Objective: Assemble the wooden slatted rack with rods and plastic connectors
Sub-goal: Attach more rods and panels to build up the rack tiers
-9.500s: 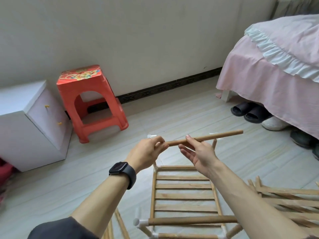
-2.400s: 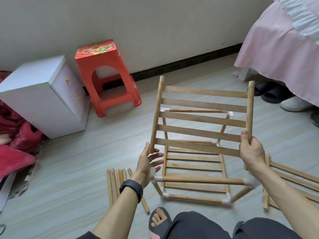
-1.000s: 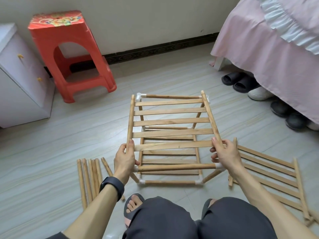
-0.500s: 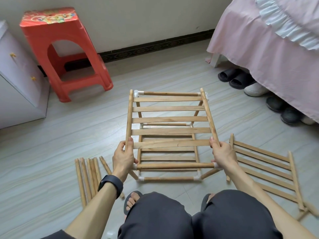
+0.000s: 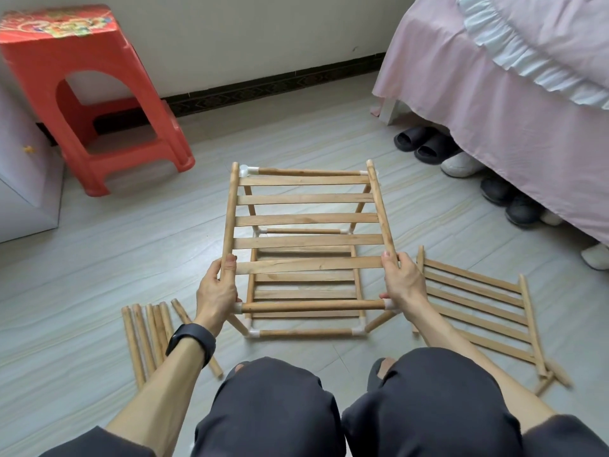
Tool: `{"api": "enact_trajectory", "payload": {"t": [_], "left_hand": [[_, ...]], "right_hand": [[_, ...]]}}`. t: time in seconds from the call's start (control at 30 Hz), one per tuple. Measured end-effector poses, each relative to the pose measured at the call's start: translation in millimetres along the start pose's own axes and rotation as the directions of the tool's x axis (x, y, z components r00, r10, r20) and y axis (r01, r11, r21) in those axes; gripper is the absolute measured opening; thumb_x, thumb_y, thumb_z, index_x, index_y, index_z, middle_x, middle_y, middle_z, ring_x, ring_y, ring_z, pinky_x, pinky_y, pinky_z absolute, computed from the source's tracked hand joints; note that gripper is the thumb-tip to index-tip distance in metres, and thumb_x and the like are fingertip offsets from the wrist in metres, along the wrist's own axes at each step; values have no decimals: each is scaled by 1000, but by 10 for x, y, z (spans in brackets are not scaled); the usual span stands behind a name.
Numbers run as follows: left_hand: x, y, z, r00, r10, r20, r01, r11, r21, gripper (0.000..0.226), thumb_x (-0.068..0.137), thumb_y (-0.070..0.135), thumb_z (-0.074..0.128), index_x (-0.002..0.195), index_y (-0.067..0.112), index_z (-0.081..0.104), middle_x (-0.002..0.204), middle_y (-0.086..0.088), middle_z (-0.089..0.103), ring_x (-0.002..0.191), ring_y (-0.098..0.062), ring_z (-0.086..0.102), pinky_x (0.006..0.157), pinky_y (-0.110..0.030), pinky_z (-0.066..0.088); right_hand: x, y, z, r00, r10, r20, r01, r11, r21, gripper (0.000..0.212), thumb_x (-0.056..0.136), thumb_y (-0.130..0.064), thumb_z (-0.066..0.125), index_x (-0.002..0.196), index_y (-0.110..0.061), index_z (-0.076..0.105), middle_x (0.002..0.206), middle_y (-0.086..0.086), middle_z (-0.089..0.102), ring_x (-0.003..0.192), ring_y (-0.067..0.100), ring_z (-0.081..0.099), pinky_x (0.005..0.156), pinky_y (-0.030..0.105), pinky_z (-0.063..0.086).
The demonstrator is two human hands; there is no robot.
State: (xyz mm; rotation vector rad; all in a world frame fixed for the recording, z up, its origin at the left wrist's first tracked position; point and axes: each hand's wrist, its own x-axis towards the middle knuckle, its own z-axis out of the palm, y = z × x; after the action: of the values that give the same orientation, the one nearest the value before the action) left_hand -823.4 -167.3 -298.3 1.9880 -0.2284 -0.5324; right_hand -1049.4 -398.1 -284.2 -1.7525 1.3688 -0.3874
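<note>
Slatted panel (image 5: 306, 219) held level over the rod-and-connector frame (image 5: 306, 332) on the floor (image 5: 99, 258).
Left grip (image 5: 216, 291) is curled round the near end of the panel's left rail, right grip (image 5: 400, 282) round the right rail; the panel spans between them. Loose rods (image 5: 145, 338) lie left of the left grip. A second panel (image 5: 478, 308) lies flat to the right.

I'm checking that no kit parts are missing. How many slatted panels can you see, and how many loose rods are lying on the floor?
Slatted panels: 3 (one held on top, one low in the frame, one on the floor at right)
Loose rods: 6 (packed close, so the count is approximate)
Total: 9
</note>
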Motion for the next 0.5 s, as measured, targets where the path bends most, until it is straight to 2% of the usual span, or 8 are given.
{"api": "enact_trajectory", "payload": {"t": [0.13,0.33,0.5], "left_hand": [[61,-15,15,999,-25,23,25,1000,19,44,101,62,37,109,23,57,72,-8,52,60,-21,55,50,-29,49],[48,-38,48,1000,-15,9,16,999,-28,40,103,57,41,104,20,57,72,-6,50,61,-21,51,49,-29,49],[37,-38,72,999,-47,14,47,998,-51,37,103,56,40,103,22,55,71,-5,49,60,-21,50,42,-23,47]], "right_hand": [[83,72,-15,990,36,137,-78,945,318,22,106,-40,48,104,-19,56,67,2,49,50,11,48,54,35,58],[19,106,-74,962,82,259,-223,785,578,18,106,-33,51,106,-16,59,64,-3,42,47,9,34,45,23,35],[16,140,-77,957,111,269,-262,729,632,19,105,-34,51,108,-17,60,61,-3,41,49,11,35,46,24,34]]}}
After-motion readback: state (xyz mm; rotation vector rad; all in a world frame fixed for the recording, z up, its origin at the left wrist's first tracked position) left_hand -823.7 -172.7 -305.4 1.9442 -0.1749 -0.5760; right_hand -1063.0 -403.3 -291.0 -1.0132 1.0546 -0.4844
